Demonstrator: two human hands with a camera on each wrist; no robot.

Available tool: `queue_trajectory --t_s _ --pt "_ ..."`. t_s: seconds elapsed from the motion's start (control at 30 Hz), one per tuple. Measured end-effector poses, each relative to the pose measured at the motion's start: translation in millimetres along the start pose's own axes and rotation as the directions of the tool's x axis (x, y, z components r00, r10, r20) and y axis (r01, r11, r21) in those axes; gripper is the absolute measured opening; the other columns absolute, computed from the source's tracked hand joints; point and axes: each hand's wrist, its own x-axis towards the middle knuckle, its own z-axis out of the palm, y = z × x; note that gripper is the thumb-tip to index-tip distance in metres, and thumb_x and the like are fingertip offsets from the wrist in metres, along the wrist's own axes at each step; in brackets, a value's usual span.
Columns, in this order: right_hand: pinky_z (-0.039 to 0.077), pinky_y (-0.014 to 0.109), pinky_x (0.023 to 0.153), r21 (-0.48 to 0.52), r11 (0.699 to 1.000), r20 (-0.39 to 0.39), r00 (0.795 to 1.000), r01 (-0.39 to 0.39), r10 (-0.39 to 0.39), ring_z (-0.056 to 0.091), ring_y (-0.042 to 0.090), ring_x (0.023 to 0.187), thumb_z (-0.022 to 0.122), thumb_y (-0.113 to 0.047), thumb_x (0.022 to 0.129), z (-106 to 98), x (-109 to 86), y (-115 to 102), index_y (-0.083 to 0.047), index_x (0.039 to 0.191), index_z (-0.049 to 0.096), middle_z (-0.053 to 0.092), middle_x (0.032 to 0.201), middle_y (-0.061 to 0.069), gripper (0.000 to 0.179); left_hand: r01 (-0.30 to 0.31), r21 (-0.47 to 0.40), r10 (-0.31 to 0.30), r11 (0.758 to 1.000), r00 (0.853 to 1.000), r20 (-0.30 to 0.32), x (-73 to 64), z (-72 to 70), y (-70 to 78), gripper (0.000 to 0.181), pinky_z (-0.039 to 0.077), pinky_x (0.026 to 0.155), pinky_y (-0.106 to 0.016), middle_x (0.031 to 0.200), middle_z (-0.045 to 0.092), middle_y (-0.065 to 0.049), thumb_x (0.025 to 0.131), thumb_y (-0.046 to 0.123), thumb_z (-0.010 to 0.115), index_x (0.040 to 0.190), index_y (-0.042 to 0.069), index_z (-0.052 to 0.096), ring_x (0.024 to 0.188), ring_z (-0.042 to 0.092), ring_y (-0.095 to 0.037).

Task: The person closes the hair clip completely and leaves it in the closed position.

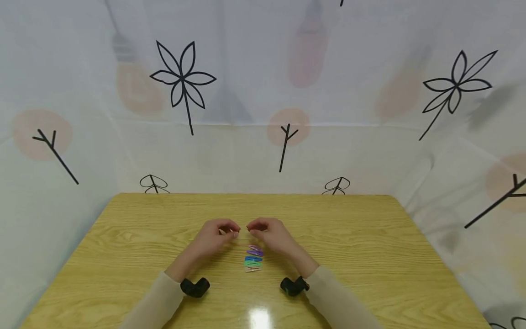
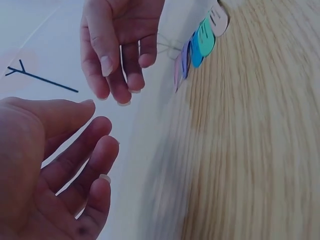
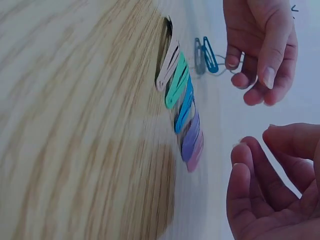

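Observation:
Several snap hair clips lie in a row on the wooden table, between my forearms: pink (image 3: 196,156), purple (image 3: 191,140), blue (image 1: 253,259), green (image 3: 178,82) and pale beige (image 1: 253,269). Just beyond the row, my left hand (image 1: 213,236) and right hand (image 1: 272,234) face each other, fingertips a small gap apart. Both have loosely bent fingers, and nothing shows between thumb and fingers. Another blue hair clip (image 3: 210,55) appears beside my left hand in the right wrist view, with a grey shadow next to it; the head view does not show it.
The wooden table (image 1: 349,237) reaches back to a white cloth (image 1: 246,155) with plant drawings, which also hangs at both sides. Black wrist cameras (image 1: 195,288) sit on both wrists. A bright light reflection falls on the near tabletop.

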Motion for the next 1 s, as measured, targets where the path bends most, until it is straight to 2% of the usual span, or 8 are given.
queue_trajectory --t_s 0.17,0.37,0.63,0.8,1.0 --pt "0.052 0.041 0.086 0.000 0.999 -0.006 0.999 0.035 -0.035 0.065 0.022 0.099 0.062 -0.009 0.099 9.0 7.0 -1.2 -0.003 0.112 0.072 0.071 0.108 0.007 0.018 0.002 0.020 -0.001 1.000 0.999 -0.049 -7.8 -14.2 -6.2 0.013 0.050 0.076 -0.036 0.097 0.068 0.006 0.097 0.017 0.068 0.106 0.010 0.074 0.089 0.061 -0.016" --pt "0.052 0.040 0.086 0.013 0.999 0.005 1.000 0.029 -0.029 0.065 0.023 0.101 0.062 -0.009 0.099 19.7 14.2 -6.1 -0.003 0.113 0.072 0.071 0.110 0.008 0.019 0.023 0.029 -0.019 0.999 0.993 -0.119 -18.3 -28.3 -18.0 0.013 0.050 0.075 -0.034 0.096 0.069 0.004 0.096 0.016 0.069 0.106 0.010 0.073 0.087 0.061 -0.016" --pt "0.053 0.036 0.083 0.027 0.999 0.024 0.999 0.021 -0.021 0.066 0.025 0.104 0.063 -0.010 0.098 34.8 25.6 -18.8 -0.002 0.115 0.073 0.071 0.113 0.007 0.021 0.085 0.058 -0.070 0.995 0.974 -0.217 -32.0 -39.7 -31.9 0.009 0.050 0.074 -0.032 0.094 0.068 0.002 0.095 0.011 0.070 0.103 0.010 0.074 0.084 0.060 -0.016" --pt "0.053 0.034 0.084 0.043 0.999 0.025 1.000 0.005 -0.006 0.067 0.023 0.102 0.064 -0.009 0.098 50.0 35.4 -20.6 -0.002 0.114 0.074 0.072 0.111 0.007 0.020 0.096 0.072 -0.076 0.993 0.967 -0.243 -36.9 -45.8 -37.3 0.009 0.051 0.076 -0.034 0.095 0.068 0.000 0.094 0.012 0.071 0.102 0.009 0.073 0.085 0.061 -0.017" --pt "0.053 0.030 0.082 0.045 0.999 0.027 1.000 0.000 -0.001 0.067 0.019 0.097 0.066 -0.008 0.096 65.9 43.2 -20.7 -0.002 0.113 0.074 0.073 0.109 0.007 0.020 0.117 0.075 -0.095 0.990 0.965 -0.243 -41.0 -49.3 -44.8 0.012 0.051 0.078 -0.037 0.097 0.068 -0.001 0.094 0.011 0.071 0.105 0.008 0.072 0.087 0.062 -0.017"
